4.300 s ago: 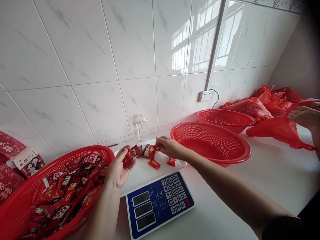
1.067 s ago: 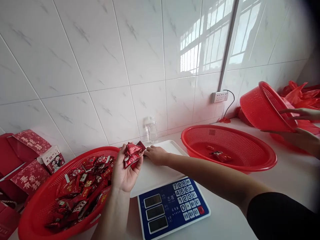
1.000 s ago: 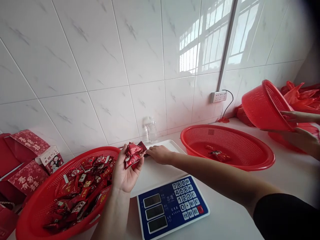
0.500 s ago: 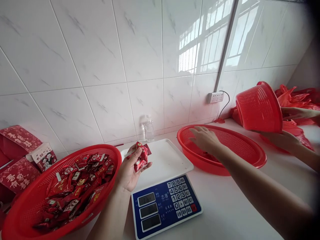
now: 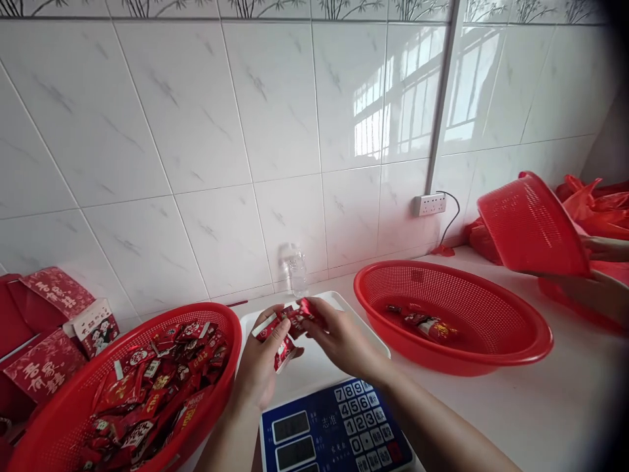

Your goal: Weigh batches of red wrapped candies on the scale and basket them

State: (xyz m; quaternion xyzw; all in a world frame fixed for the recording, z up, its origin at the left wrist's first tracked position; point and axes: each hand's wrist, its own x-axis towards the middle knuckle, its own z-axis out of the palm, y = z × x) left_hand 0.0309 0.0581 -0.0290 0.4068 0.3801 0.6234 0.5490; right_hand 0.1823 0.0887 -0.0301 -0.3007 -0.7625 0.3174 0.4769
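Several small red wrapped packets (image 5: 284,354) are bunched in my left hand (image 5: 258,370), its thumb pressing on them. My right hand (image 5: 344,337) meets it above the scale's white tray (image 5: 314,373), fingers closed on a red packet (image 5: 305,308) at the top of the bunch. Below them sits the scale's blue keypad panel (image 5: 329,426). On the left stands a red oval basket (image 5: 230,328) heaped with similar packets. A second red basket (image 5: 472,364) on the right holds a few packets (image 5: 432,328) on its bottom.
A clear plastic bottle (image 5: 297,272) stands behind the tray against the tiled wall. Red printed boxes (image 5: 44,367) are at far left. On the right, another person's hands (image 5: 599,288) hold a tilted red basket (image 5: 533,226) near red plastic bags (image 5: 599,203). A socket strip (image 5: 430,204) is on the wall.
My right hand has moved left from the right basket to the packets in my left hand. Packets now show in that basket. The view has tilted up slightly; the other person's basket is more tilted.
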